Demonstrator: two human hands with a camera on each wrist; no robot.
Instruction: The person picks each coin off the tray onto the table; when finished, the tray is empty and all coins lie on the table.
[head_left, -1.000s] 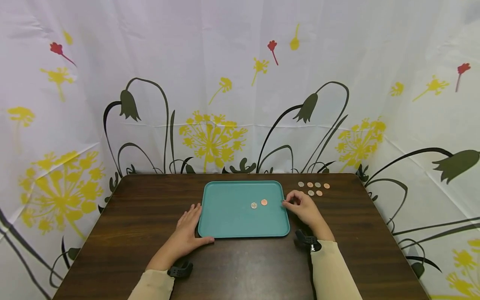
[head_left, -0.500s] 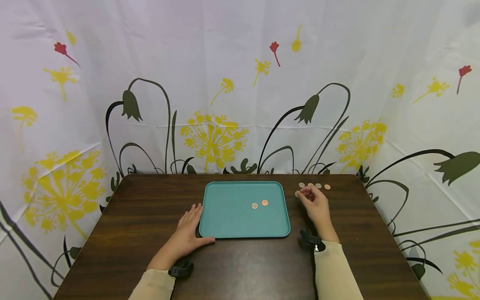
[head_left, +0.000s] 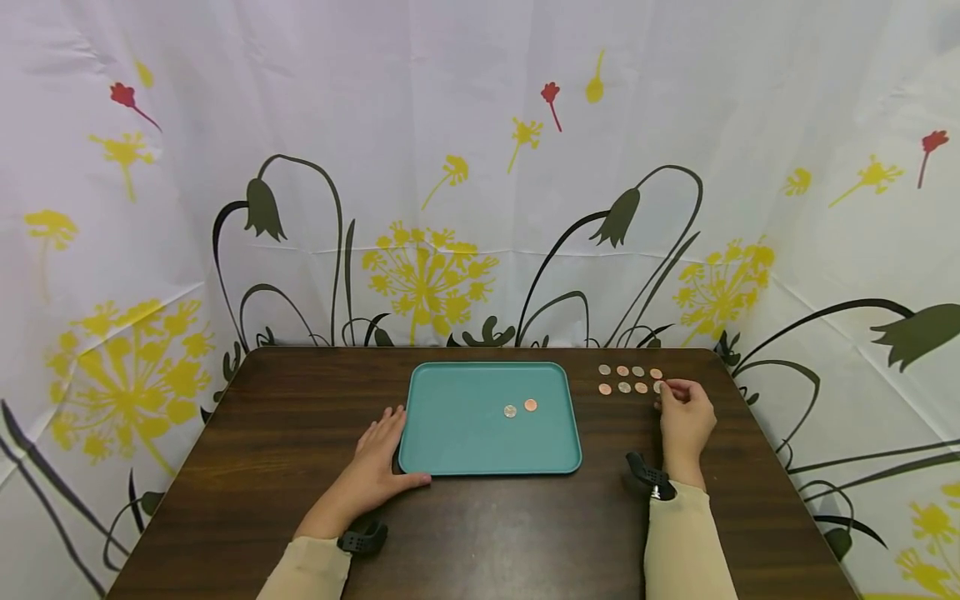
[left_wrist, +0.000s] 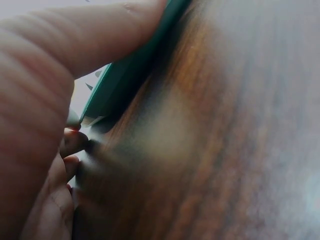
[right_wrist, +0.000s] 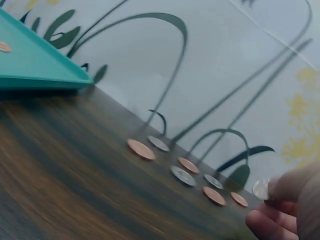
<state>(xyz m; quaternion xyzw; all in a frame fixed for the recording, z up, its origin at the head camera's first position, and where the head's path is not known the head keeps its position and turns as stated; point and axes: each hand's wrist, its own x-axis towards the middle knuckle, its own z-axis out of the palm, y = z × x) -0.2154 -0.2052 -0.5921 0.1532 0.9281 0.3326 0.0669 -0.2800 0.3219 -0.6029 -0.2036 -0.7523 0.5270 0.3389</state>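
Note:
My right hand (head_left: 686, 421) pinches a silver coin (right_wrist: 260, 189) at the right end of the front row of coins. In the right wrist view that coin is tilted up between thumb and fingers, apart from the others. Silver and copper coins lie in two rows on the table, among them a copper coin (head_left: 604, 389) at the front left and a silver coin (head_left: 604, 369) behind it. My left hand (head_left: 378, 450) rests with spread fingers along the left edge of the teal tray (head_left: 457, 454), its thumb by the near edge. One silver coin (head_left: 510, 411) and one copper coin (head_left: 531, 405) lie in the tray.
The dark wooden table (head_left: 480, 533) bears the tray in the middle and the rows of coins to its right. A white curtain (head_left: 465, 100) printed with flowers hangs behind the table and at both sides. Each wrist wears a black band.
My right hand has moved right from the tray's right edge, past the front row, to that row's right end, pinching a coin. The left hand, tray and its two coins stay put.

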